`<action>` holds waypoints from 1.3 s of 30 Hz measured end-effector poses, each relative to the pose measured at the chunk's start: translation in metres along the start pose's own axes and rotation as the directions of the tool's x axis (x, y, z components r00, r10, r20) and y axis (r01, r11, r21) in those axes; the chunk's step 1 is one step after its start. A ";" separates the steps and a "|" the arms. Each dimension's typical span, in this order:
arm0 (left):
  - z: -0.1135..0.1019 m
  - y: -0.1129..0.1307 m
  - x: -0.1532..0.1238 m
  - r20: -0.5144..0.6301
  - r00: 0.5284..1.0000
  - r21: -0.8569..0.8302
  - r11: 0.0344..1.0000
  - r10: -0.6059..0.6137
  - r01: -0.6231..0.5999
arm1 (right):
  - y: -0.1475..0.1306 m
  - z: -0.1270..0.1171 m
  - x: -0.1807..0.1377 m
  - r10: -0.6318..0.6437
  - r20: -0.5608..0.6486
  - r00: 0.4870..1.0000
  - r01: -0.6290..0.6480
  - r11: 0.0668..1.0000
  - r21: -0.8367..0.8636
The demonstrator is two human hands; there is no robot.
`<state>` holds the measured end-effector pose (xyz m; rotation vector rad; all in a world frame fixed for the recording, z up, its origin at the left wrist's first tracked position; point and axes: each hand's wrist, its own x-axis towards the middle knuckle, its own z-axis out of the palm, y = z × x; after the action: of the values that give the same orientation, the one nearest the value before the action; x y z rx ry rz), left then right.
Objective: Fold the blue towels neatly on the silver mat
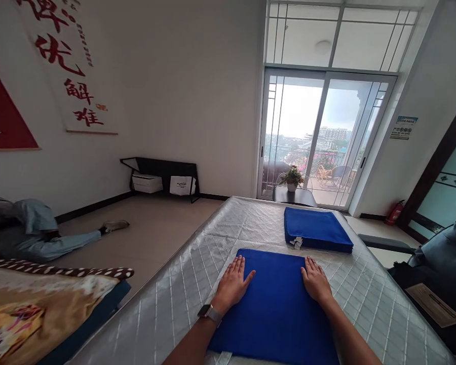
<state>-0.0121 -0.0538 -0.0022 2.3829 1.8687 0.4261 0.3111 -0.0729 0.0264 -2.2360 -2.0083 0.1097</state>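
A flat, rectangular blue fabric piece (277,309) lies on the quilted silver table cover (182,284), right in front of me. My left hand (233,284) rests flat on its left edge, fingers pointing away and thumb spread; a watch is on that wrist. On the opposite edge lies my right hand (316,278), also flat, its thumb toward the middle. A white tag (224,358) sticks out at the near left corner. Beyond the hands sits a stack of similar blue fabric pieces (317,228), with white tags at its near left corner. Whether the near piece is folded, I cannot tell.
Left of the table is a bed-like surface with a patterned blanket (61,299); behind it a person's legs (68,243) show. A black rack (163,177) stands by the wall. A potted plant (292,177) sits past the table, and a dark chair (437,284) is at right.
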 end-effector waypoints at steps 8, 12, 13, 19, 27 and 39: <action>0.013 -0.007 0.004 -0.034 0.999 0.025 0.999 0.021 -0.020 | 0.007 0.011 0.001 -0.004 -0.045 0.999 0.005 1.000 0.019; 0.016 -0.009 0.004 -0.043 0.999 0.062 0.998 0.033 -0.030 | 0.007 0.010 0.001 -0.006 -0.056 0.998 0.008 0.999 0.041; 0.015 -0.009 0.005 -0.036 0.999 0.074 0.997 0.031 -0.029 | 0.007 0.010 0.001 -0.005 -0.057 0.998 0.008 0.999 0.046; 0.007 0.004 0.013 0.011 1.000 0.159 0.987 -0.015 0.014 | 0.007 0.010 -0.001 -0.004 -0.057 0.998 0.009 0.997 0.077; 0.017 0.134 0.028 -0.005 0.939 -0.033 0.938 0.344 -0.344 | 0.008 0.007 -0.003 -0.014 -0.068 0.998 0.018 0.998 0.059; 0.041 0.173 0.053 -0.024 0.930 -0.085 0.926 0.367 -0.368 | 0.011 0.009 -0.004 -0.057 -0.083 0.995 0.059 0.998 0.028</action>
<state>0.1730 -0.0416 0.0080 2.6727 1.3651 0.5324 0.3197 -0.0771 0.0154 -2.1257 -2.0134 0.0417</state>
